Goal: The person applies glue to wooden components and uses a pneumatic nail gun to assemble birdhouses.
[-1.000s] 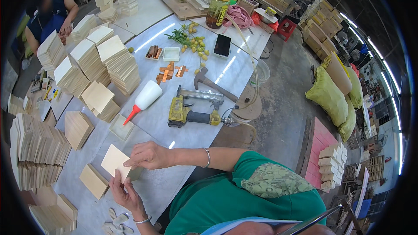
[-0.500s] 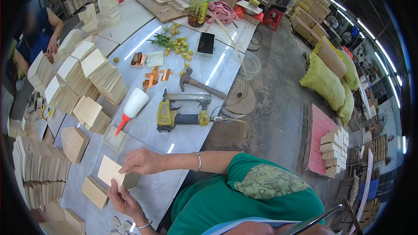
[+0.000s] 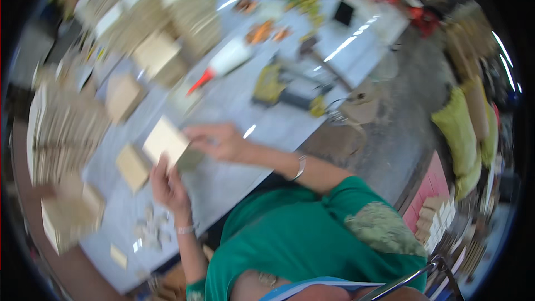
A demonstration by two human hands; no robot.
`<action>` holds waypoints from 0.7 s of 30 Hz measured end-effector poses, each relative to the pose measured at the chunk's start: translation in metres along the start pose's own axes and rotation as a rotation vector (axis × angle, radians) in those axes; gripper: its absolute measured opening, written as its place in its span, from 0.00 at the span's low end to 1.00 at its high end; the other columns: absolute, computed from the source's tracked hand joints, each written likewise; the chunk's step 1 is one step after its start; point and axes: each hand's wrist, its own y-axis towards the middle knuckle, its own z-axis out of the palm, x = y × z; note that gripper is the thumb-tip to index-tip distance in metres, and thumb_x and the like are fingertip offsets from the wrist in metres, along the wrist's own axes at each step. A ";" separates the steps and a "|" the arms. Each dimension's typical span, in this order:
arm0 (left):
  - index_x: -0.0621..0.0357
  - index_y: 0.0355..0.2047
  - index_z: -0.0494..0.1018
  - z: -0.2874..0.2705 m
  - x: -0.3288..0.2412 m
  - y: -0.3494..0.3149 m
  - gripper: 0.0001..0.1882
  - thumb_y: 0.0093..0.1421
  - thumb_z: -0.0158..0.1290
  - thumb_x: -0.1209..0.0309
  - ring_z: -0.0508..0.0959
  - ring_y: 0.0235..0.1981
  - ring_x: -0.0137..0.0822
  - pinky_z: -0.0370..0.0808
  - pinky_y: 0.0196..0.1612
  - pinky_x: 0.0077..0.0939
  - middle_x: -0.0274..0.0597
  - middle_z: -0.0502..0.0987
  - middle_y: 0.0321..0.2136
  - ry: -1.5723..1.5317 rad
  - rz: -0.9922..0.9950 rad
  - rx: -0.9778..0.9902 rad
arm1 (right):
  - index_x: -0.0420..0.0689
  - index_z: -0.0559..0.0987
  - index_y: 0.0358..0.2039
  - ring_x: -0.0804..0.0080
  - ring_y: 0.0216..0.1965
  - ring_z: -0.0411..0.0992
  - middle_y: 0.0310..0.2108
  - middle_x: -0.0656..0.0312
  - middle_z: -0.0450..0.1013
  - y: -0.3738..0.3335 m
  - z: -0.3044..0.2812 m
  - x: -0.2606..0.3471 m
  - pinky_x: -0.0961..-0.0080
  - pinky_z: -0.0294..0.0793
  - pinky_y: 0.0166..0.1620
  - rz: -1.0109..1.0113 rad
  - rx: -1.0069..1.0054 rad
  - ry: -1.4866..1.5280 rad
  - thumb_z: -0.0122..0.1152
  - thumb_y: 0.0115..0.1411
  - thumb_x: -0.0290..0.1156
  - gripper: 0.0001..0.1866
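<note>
Between my hands is a small pale wooden piece with a flat square top [image 3: 165, 139]; a shaded side shows under its right edge. My left hand [image 3: 171, 190] grips its near edge with thumb and fingers. At its right corner, my right hand [image 3: 220, 140] pinches it with closed fingers. Just left of it lies a thin stack of wooden boards [image 3: 132, 168]. Beyond my hands, a white squeeze bottle with a red nozzle [image 3: 231, 57] lies on its side, the nozzle over a shallow pale tray [image 3: 183, 99]. Motion blurs the picture.
A yellow and black nail gun [image 3: 270, 85] and a hammer [image 3: 326, 62] lie on the table to the right. Tall stacks of boards [image 3: 69, 128] line the left side. Whitish scraps [image 3: 150, 229] lie near the front edge. A dark phone [image 3: 344, 13] lies at the back.
The whole view has swung, so the table and its things sit turned and shifted in the picture. Both hands stay on the wooden piece; more of my left forearm now shows.
</note>
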 end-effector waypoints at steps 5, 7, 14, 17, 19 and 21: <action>0.65 0.45 0.74 0.009 -0.016 0.007 0.13 0.59 0.55 0.77 0.76 0.40 0.36 0.76 0.40 0.24 0.48 0.77 0.41 -0.084 -0.024 -0.036 | 0.37 0.79 0.38 0.70 0.33 0.78 0.34 0.55 0.78 0.002 -0.008 0.013 0.78 0.77 0.37 -0.111 -0.051 -0.158 0.62 0.55 0.21 0.09; 0.64 0.45 0.74 0.009 -0.014 0.007 0.13 0.59 0.56 0.76 0.77 0.38 0.34 0.76 0.37 0.22 0.47 0.77 0.40 -0.101 -0.046 -0.052 | 0.36 0.79 0.37 0.69 0.33 0.78 0.33 0.55 0.78 0.002 -0.007 0.012 0.77 0.77 0.36 -0.144 -0.070 -0.166 0.61 0.55 0.20 0.08; 0.64 0.49 0.71 0.008 -0.010 0.005 0.14 0.62 0.52 0.76 0.70 0.27 0.22 0.69 0.27 0.15 0.40 0.73 0.41 -0.041 0.065 -0.005 | 0.36 0.78 0.36 0.69 0.30 0.77 0.32 0.55 0.77 -0.001 -0.001 0.014 0.79 0.77 0.33 -0.195 -0.103 -0.202 0.61 0.53 0.18 0.08; 0.64 0.47 0.73 0.009 -0.011 0.004 0.14 0.60 0.54 0.76 0.72 0.30 0.26 0.71 0.29 0.17 0.44 0.75 0.40 -0.080 0.037 -0.038 | 0.37 0.78 0.35 0.69 0.29 0.77 0.31 0.55 0.77 -0.002 0.001 0.015 0.79 0.77 0.32 -0.224 -0.115 -0.227 0.61 0.53 0.18 0.08; 0.64 0.45 0.74 0.010 -0.010 0.003 0.14 0.58 0.57 0.75 0.75 0.32 0.30 0.74 0.30 0.19 0.47 0.76 0.39 -0.105 0.013 -0.067 | 0.37 0.77 0.35 0.70 0.29 0.77 0.31 0.55 0.77 -0.003 0.002 0.015 0.79 0.77 0.31 -0.237 -0.117 -0.245 0.61 0.53 0.17 0.08; 0.64 0.50 0.70 0.009 -0.011 0.004 0.15 0.62 0.52 0.77 0.73 0.35 0.26 0.74 0.35 0.18 0.42 0.72 0.42 -0.041 0.116 -0.018 | 0.36 0.77 0.34 0.70 0.28 0.76 0.31 0.55 0.77 -0.004 0.003 0.014 0.78 0.76 0.30 -0.264 -0.130 -0.255 0.61 0.53 0.17 0.07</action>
